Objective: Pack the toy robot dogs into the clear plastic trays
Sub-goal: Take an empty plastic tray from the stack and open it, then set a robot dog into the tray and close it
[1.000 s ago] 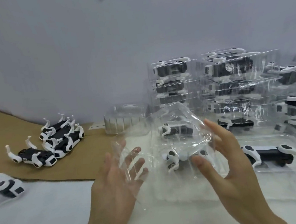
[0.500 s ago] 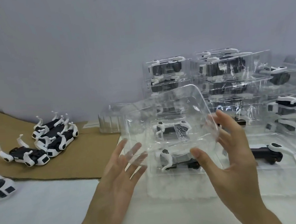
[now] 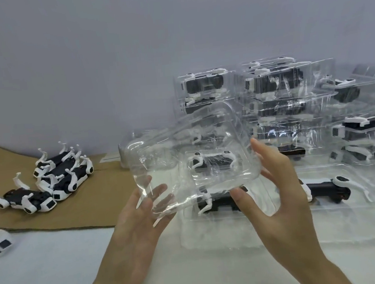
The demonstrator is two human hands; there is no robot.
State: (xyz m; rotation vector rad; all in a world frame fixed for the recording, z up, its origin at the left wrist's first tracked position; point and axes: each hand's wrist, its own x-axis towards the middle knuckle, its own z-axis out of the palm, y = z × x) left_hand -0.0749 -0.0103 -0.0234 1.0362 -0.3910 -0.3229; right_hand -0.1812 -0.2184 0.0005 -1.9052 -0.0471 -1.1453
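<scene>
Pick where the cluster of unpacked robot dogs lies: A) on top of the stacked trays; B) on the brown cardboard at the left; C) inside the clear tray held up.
B: the loose robot dogs lie on the brown cardboard at the left, apart from the held clear tray.

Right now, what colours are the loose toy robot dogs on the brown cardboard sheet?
Loose toy robot dogs: black bodies, white legs; head view.
</scene>
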